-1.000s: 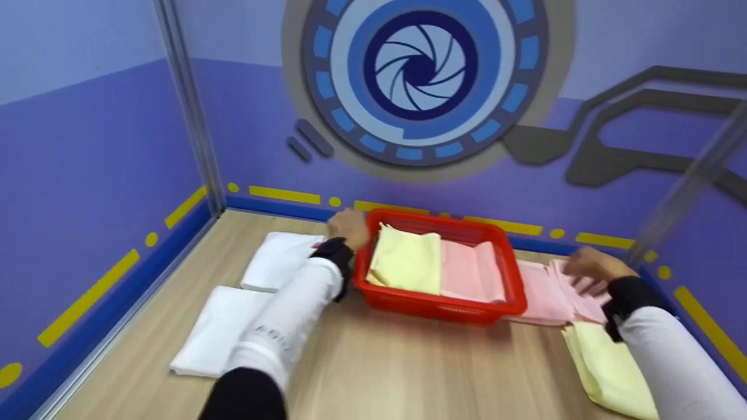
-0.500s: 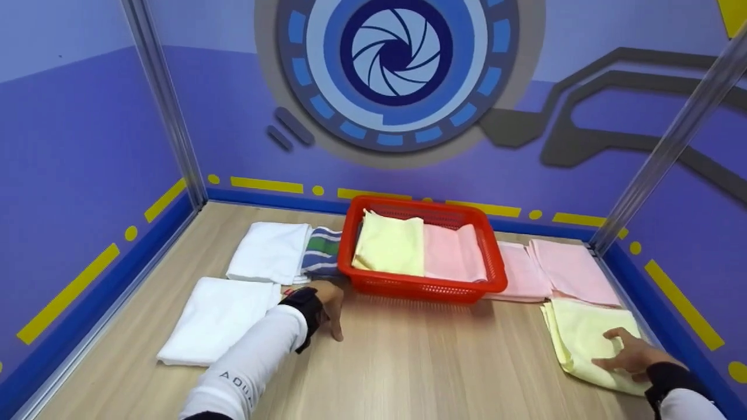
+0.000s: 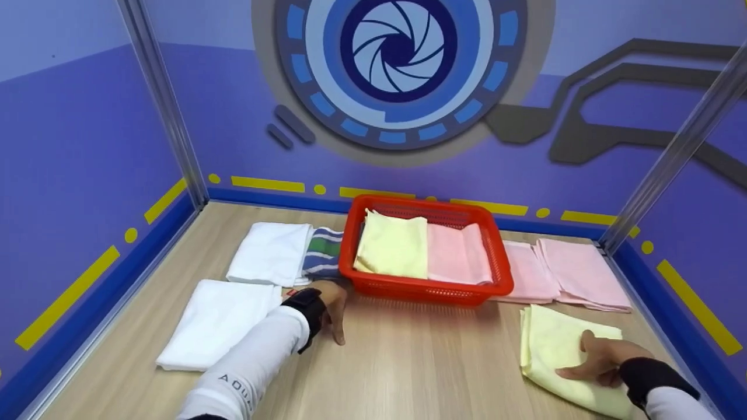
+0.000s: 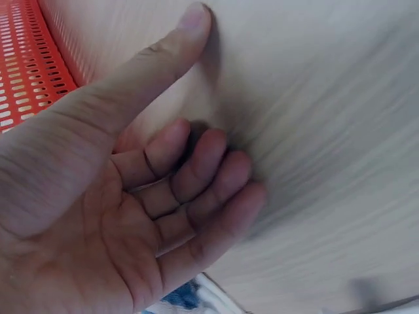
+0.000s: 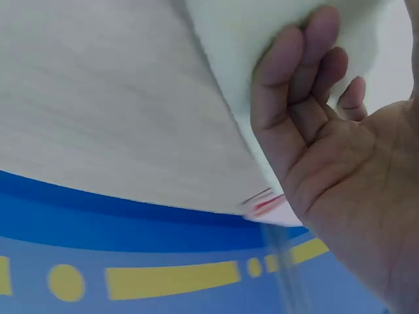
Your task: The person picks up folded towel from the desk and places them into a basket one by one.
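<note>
My right hand (image 3: 607, 359) rests with its fingers on a folded yellow cloth (image 3: 548, 344) at the front right of the table. In the right wrist view the bent fingers lie against the pale cloth (image 5: 226, 46). My left hand (image 3: 332, 300), holding nothing, hangs loosely curled near the front left corner of the red basket (image 3: 420, 291); its thumb (image 4: 163, 55) points away from the fingers over the wood. Folded yellow (image 3: 392, 245) and pink (image 3: 458, 254) cloths lie side by side in the basket.
Two folded white cloths (image 3: 271, 254) lie at the left, beside a blue, green and white striped cloth (image 3: 323, 248) partly behind the basket. Folded pink cloths (image 3: 583, 274) lie right of it. Blue-purple walls (image 3: 233, 116) enclose the table (image 3: 420, 361) at the back and sides.
My left hand let go of the basket and dropped toward the front. My right hand left the pink cloths for the yellow cloth, which has since slid left with it.
</note>
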`<control>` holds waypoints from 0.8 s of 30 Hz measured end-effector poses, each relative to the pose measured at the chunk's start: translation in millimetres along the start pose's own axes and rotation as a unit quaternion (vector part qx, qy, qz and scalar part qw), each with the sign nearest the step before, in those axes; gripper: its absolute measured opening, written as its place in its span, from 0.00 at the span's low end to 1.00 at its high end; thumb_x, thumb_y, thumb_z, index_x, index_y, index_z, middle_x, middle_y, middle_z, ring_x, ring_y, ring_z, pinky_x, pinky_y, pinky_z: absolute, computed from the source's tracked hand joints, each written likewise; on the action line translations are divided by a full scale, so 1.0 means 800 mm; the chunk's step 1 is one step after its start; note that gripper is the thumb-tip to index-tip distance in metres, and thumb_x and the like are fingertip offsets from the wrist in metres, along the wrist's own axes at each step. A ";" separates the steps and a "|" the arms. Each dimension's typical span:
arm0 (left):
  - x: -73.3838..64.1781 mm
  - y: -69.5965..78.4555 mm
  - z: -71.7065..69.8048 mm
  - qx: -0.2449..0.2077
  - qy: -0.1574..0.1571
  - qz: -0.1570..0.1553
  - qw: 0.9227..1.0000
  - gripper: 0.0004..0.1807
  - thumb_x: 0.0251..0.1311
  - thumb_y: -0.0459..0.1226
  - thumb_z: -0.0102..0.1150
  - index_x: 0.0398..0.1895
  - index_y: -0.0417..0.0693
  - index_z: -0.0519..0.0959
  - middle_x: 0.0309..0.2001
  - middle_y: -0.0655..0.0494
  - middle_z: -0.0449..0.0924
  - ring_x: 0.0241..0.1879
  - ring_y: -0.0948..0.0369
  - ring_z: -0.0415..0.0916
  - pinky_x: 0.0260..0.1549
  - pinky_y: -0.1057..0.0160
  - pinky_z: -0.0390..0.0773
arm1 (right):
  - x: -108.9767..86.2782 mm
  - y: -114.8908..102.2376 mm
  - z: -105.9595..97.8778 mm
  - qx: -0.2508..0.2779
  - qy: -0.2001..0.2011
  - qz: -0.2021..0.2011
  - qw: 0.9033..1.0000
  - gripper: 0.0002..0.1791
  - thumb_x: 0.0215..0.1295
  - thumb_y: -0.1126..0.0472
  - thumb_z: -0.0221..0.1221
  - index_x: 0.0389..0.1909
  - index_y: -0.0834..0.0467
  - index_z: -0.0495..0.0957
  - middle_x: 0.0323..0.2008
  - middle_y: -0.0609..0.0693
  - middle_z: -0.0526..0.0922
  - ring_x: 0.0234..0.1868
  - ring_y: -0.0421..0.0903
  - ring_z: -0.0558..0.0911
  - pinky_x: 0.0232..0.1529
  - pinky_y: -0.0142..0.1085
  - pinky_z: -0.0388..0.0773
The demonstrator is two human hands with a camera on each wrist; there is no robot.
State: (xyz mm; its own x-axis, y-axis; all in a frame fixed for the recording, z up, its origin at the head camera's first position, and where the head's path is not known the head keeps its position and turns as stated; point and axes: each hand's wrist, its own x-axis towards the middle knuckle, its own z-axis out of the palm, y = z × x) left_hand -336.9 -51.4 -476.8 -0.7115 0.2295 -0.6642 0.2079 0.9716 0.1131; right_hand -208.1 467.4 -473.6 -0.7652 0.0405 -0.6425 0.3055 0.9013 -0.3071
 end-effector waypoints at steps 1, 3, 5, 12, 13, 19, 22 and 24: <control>-0.002 0.001 0.000 0.011 0.007 0.002 1.000 0.25 0.34 0.54 0.87 0.21 0.47 0.84 0.22 0.57 0.82 0.27 0.60 0.76 0.32 0.65 0.76 | 0.004 -0.009 0.002 -0.018 0.003 -0.006 1.000 0.45 0.56 0.32 0.70 0.48 0.65 0.59 0.19 0.46 0.66 0.18 0.37 0.63 0.19 0.26 0.60; -0.017 0.008 -0.004 0.024 0.009 -0.005 1.000 0.23 0.38 0.53 0.86 0.19 0.46 0.83 0.21 0.58 0.81 0.28 0.60 0.74 0.33 0.65 0.74 | 0.012 -0.028 0.008 -0.052 0.016 -0.019 0.998 0.46 0.53 0.29 0.69 0.47 0.64 0.61 0.20 0.48 0.69 0.18 0.39 0.66 0.18 0.26 0.63; -0.021 0.012 -0.004 0.027 0.007 -0.016 0.999 0.23 0.40 0.53 0.85 0.20 0.46 0.84 0.23 0.58 0.81 0.29 0.60 0.74 0.35 0.64 0.75 | 0.020 -0.049 0.013 -0.084 0.028 -0.029 0.996 0.47 0.51 0.27 0.69 0.47 0.64 0.63 0.21 0.50 0.72 0.18 0.41 0.70 0.17 0.28 0.67; -0.032 0.018 -0.007 0.017 0.005 -0.032 0.999 0.22 0.43 0.52 0.83 0.31 0.46 0.86 0.34 0.55 0.85 0.35 0.59 0.76 0.46 0.60 0.81 | 0.037 -0.119 0.025 -0.167 0.048 -0.069 0.982 0.46 0.48 0.24 0.68 0.44 0.62 0.68 0.30 0.55 0.75 0.19 0.46 0.80 0.22 0.37 0.80; -0.031 0.017 -0.006 0.017 0.007 -0.026 0.999 0.23 0.43 0.52 0.84 0.31 0.46 0.86 0.32 0.55 0.85 0.35 0.59 0.76 0.45 0.61 0.81 | 0.037 -0.126 0.027 -0.175 0.047 -0.069 0.981 0.46 0.48 0.24 0.68 0.45 0.62 0.69 0.31 0.55 0.76 0.19 0.46 0.81 0.23 0.38 0.81; 0.023 0.000 0.005 0.008 -0.010 -0.026 1.000 0.26 0.32 0.54 0.88 0.27 0.47 0.86 0.30 0.55 0.84 0.35 0.57 0.78 0.42 0.59 0.81 | 0.036 -0.151 0.039 -0.175 0.024 -0.071 0.982 0.55 0.45 0.25 0.71 0.56 0.66 0.67 0.40 0.63 0.79 0.18 0.48 0.84 0.21 0.39 0.82; 0.063 -0.011 0.013 0.011 -0.023 -0.033 0.999 0.29 0.26 0.56 0.89 0.28 0.49 0.85 0.33 0.54 0.85 0.37 0.56 0.79 0.42 0.57 0.81 | 0.035 -0.159 0.046 -0.180 0.018 -0.090 0.979 0.65 0.44 0.26 0.73 0.66 0.73 0.62 0.54 0.74 0.76 0.18 0.48 0.82 0.20 0.41 0.83; 0.084 -0.018 0.018 0.023 -0.025 -0.034 0.999 0.31 0.24 0.58 0.89 0.29 0.50 0.85 0.34 0.55 0.85 0.37 0.56 0.80 0.41 0.57 0.81 | 0.035 -0.166 0.053 -0.192 0.024 -0.105 0.975 0.69 0.43 0.26 0.73 0.69 0.75 0.60 0.58 0.76 0.74 0.17 0.48 0.81 0.20 0.43 0.83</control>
State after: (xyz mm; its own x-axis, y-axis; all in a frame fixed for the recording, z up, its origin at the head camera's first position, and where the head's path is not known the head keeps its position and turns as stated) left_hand -378.0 -51.0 -533.4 -0.6903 0.1587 -0.7060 0.1917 0.9809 0.0331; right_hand -246.4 330.3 -480.5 -0.8166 -0.1516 -0.5570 -0.0898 0.9865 -0.1368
